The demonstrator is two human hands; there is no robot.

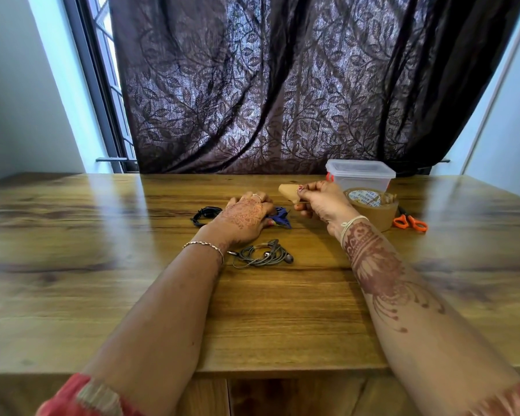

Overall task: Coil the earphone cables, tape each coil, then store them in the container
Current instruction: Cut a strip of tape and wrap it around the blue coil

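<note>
Holds blue earphone coil [281, 218] down on table [102, 265] with left hand [243, 217], fingers curled over it. Pinches brown tape strip [288, 192] between right hand [318, 202] fingertips, raised just above coil. Finds grey coil [261, 254] by left wrist, black coil [204, 214] further left, lidded container [360, 174] behind tape roll [373, 210].

1. The left hand [246, 217] lay palm-down on the blue earphone coil [280, 218], fingers curved over it, on the surface [282, 310].
2. The right hand [318, 202] pinched a brown tape strip [288, 192] just above and beside the left hand.
3. A black coil [205, 214] lay left of the left hand, and a grey coil [261, 255] lay beside its wrist.
4. The tape roll [374, 207], container [360, 175] and scissors [410, 222] stood right of the right hand.
</note>
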